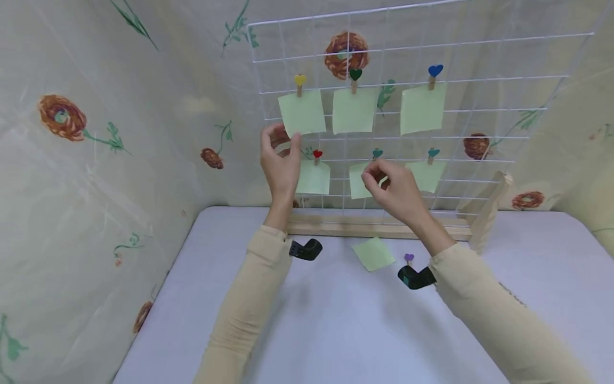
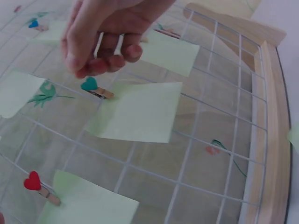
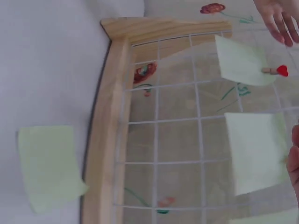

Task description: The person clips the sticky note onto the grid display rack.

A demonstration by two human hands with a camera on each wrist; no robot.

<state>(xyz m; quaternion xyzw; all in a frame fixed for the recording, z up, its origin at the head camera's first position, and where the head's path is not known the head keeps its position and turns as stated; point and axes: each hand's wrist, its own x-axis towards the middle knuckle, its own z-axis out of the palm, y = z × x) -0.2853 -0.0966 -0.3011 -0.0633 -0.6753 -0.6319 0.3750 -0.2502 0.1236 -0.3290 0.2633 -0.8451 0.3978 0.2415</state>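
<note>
My left hand (image 1: pixel 281 165) is raised at the grid's left side, its thumb near the lower edge of a pale green note (image 1: pixel 303 113) under a yellow heart clothespin (image 1: pixel 300 84). The fingers are spread and nothing shows in them. My right hand (image 1: pixel 395 192) hovers before the lower middle note (image 2: pixel 140 112), which hangs from a teal heart clothespin (image 2: pixel 96 87). Its fingers are loosely bent, and I see nothing held. A red heart clothespin (image 1: pixel 317 156) holds the lower left note (image 1: pixel 314 178).
The white wire grid (image 1: pixel 336 138) stands in a wooden base (image 1: pixel 345 228). Dark green (image 1: pixel 355 76), blue (image 1: pixel 435 72) and another teal heart clothespin (image 1: pixel 433 153) hold more notes. On the white table (image 1: pixel 336 320) lie a loose green note (image 1: pixel 374 254) and a purple heart clothespin (image 1: pixel 409 258).
</note>
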